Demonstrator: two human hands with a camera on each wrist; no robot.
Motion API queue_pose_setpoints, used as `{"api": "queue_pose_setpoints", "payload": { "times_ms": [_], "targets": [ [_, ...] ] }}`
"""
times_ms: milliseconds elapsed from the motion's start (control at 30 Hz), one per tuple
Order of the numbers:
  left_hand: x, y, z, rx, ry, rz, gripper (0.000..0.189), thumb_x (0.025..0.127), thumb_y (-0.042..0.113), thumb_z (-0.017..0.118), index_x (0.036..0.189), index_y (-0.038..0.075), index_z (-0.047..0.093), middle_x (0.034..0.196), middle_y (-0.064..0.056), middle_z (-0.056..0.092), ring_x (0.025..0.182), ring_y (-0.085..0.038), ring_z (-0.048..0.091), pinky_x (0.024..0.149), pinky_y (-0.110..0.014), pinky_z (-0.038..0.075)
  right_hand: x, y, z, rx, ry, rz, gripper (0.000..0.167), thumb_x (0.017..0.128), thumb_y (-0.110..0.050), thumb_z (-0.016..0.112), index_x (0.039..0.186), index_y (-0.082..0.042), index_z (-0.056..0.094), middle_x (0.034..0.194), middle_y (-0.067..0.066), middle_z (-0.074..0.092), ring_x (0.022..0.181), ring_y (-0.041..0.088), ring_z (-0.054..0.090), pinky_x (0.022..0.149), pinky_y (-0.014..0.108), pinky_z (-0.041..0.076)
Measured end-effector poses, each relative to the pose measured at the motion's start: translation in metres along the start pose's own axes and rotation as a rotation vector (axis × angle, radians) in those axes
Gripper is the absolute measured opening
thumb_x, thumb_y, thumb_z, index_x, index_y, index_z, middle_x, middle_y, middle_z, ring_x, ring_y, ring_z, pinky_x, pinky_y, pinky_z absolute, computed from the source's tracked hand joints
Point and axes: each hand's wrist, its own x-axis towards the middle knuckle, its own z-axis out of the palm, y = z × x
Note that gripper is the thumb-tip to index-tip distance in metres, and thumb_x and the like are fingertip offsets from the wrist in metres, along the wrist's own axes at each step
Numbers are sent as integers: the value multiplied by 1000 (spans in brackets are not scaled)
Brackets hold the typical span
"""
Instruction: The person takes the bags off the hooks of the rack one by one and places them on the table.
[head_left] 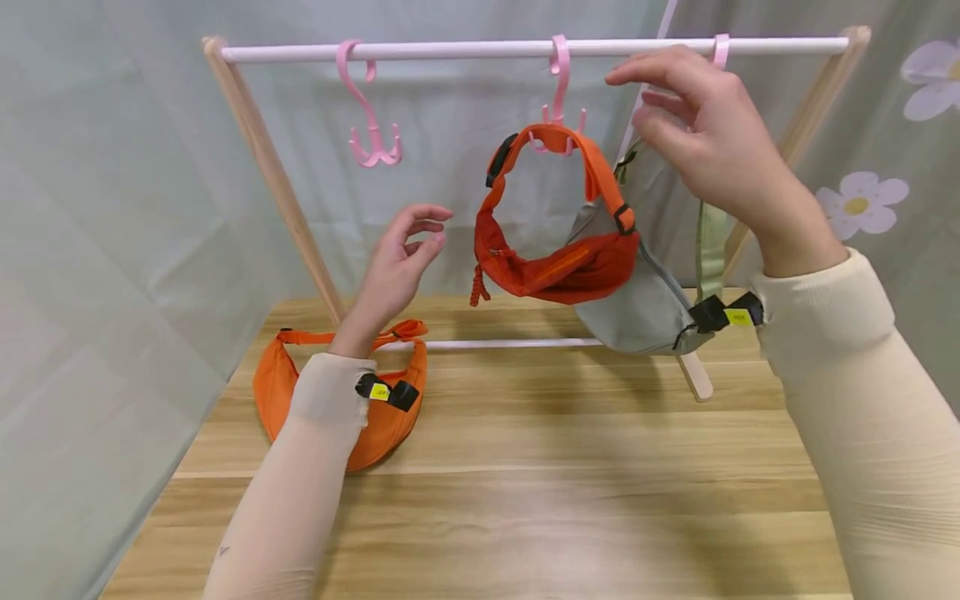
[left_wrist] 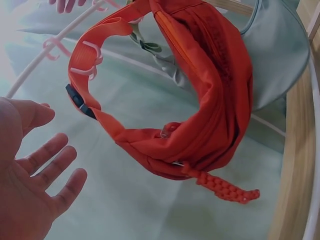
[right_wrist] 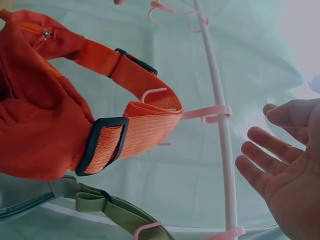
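A red-orange waist bag (head_left: 555, 267) hangs by its orange strap from the middle pink hook (head_left: 559, 83). Behind it to the right, a grey-green bag (head_left: 637, 300) hangs from the right pink hook (head_left: 721, 52). My left hand (head_left: 397, 258) is left of the red bag, fingers loosely bent and apart from it; the left wrist view shows nothing in the palm. My right hand (head_left: 697, 117) is raised near the rail at the upper right, fingers loosely bent, holding nothing. In the right wrist view the red bag's strap (right_wrist: 145, 125) is well away from the right fingers.
A bare pink hook (head_left: 373, 125) hangs at the rail's left. An orange bag (head_left: 382, 425) lies on the wooden table (head_left: 562, 483) at the left, partly behind my left forearm. The rack has a white rail (head_left: 465, 51) and wooden legs (head_left: 277, 183).
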Motion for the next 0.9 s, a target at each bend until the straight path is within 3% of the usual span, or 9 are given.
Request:
{"api": "queue_pose_setpoints", "payload": {
  "times_ms": [233, 467, 633, 900],
  "targets": [
    [9, 9, 1, -15, 10, 28, 29, 106, 8, 57, 135, 1, 60, 138, -9, 60, 123, -20, 56, 98, -32, 49, 13, -4, 1, -160, -28, -17, 40, 102, 0, 52, 139, -8, 66, 144, 5, 59, 135, 11, 49, 119, 25, 31],
    [18, 17, 0, 21, 7, 46, 31, 105, 8, 58, 135, 2, 60, 137, -8, 61, 124, -19, 56, 102, -35, 48, 30, -9, 4, -311, -62, 13, 44, 107, -9, 49, 150, -14, 56, 158, -1, 47, 145, 10, 37, 120, 24, 24],
    [24, 18, 4, 31, 13, 59, 34, 105, 8, 60, 139, 4, 59, 138, -8, 59, 126, -20, 55, 106, -41, 46, 44, -16, 13, -365, -92, 38, 48, 109, -15, 47, 156, -20, 49, 162, -6, 41, 148, 7, 32, 121, 23, 22],
    [40, 23, 11, 73, -12, 47, 51, 104, 17, 63, 153, 16, 48, 142, -7, 52, 131, -20, 50, 108, -42, 41, 56, -20, 18, -409, -152, 65, 50, 110, -18, 45, 160, -24, 43, 164, -8, 38, 149, 11, 31, 122, 27, 24]
  ]
}}
